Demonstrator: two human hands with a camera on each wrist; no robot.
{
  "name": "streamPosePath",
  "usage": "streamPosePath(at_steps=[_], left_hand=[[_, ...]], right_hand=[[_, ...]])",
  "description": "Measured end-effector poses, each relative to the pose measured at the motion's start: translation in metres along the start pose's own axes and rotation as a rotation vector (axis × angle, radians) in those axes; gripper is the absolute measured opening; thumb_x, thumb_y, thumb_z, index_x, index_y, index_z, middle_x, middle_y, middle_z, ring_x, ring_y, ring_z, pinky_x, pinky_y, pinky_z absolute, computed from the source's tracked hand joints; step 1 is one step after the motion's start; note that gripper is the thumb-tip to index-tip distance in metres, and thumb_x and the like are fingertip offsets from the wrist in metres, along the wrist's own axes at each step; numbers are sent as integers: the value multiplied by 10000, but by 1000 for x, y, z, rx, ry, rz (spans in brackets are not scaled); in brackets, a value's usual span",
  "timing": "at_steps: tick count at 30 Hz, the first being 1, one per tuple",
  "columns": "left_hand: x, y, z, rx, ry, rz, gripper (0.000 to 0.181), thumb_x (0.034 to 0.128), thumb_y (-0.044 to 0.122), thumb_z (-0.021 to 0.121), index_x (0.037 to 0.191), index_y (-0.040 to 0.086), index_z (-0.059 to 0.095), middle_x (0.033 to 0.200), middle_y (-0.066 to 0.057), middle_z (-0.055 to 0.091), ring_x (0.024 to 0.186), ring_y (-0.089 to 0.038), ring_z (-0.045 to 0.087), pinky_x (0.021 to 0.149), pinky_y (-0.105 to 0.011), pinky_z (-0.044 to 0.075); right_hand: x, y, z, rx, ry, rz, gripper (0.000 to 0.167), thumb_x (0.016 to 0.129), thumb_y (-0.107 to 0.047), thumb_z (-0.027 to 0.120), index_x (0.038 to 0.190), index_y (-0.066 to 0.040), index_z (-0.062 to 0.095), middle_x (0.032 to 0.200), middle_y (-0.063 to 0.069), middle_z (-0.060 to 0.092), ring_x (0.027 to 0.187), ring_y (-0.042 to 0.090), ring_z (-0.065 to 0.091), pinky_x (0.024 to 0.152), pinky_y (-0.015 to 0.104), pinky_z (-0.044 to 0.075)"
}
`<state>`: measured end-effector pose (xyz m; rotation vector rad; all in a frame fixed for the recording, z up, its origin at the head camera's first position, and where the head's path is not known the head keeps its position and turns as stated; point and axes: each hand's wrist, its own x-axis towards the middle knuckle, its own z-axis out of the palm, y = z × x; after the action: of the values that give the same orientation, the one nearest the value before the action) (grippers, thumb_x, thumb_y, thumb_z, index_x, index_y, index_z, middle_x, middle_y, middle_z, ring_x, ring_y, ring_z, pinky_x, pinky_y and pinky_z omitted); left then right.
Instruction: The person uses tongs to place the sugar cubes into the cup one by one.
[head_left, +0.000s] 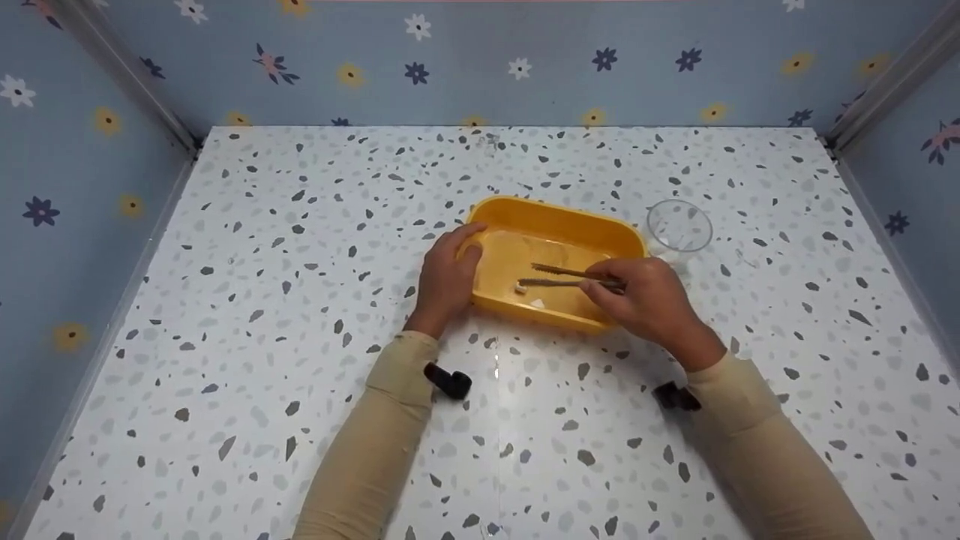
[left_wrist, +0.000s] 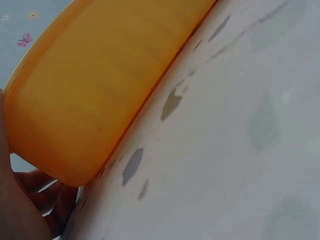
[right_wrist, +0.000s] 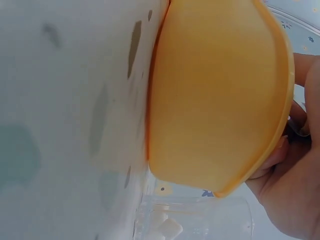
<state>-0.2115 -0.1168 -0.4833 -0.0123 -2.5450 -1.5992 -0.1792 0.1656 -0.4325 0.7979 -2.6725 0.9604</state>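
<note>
A yellow plastic tub (head_left: 559, 211) stands on the table, its outer wall filling much of both wrist views. My left hand (head_left: 448, 277) grips the tub's left end, thumb over the rim and fingers along the outside. Over the tub's right side, my right hand (head_left: 646, 300) holds metal tweezers (head_left: 555, 283), their two arms apart and pointing left. One small white piece (head_left: 520, 288) lies by the tip of the nearer arm; whether it touches is unclear. Another white piece (head_left: 538, 304) rests on the tub floor close to the front wall.
Just right of the tub stands a clear cup (head_left: 679, 225); the right wrist view shows white cubes (right_wrist: 171, 228) inside it. The speckled table (head_left: 300, 420) meets flowered walls (head_left: 480, 67) at the back and sides.
</note>
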Motion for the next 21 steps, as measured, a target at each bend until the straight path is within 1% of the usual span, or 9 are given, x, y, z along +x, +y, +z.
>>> streamPosePath(at_steps=[7, 12, 16, 21], left_hand=[[0, 0, 0, 2, 2, 10, 391, 989, 260, 489, 1337, 182, 652, 1294, -54, 621, 1158, -187, 565, 1029, -376, 414], [0, 0, 0, 9, -9, 9, 395, 990, 259, 484, 1342, 187, 648, 1287, -59, 623, 1137, -194, 572, 1016, -389, 425], [1, 2, 0, 7, -14, 16, 398, 994, 254, 478, 1351, 184, 641, 1303, -56, 617, 1152, -189, 570, 1027, -380, 423], [0, 1, 0, 9, -4, 20, 395, 994, 238, 485, 1350, 170, 641, 1297, -60, 620, 1158, -188, 571, 1029, -367, 423]], right_hand=[[1, -3, 5, -19, -71, 1, 207, 924, -263, 732, 971, -71, 792, 769, -22, 689, 619, 117, 542, 543, 298, 459], [0, -3, 8, -42, -85, 4, 209, 930, -272, 726, 979, -79, 792, 741, -34, 662, 588, 110, 513, 503, 288, 428], [0, -3, 7, -52, -93, 4, 229, 935, -289, 721, 997, -81, 793, 761, -32, 669, 600, 113, 517, 513, 289, 428], [1, -5, 8, -49, -111, 19, 243, 933, -282, 725, 1030, -69, 790, 812, -14, 697, 628, 126, 533, 536, 293, 444]])
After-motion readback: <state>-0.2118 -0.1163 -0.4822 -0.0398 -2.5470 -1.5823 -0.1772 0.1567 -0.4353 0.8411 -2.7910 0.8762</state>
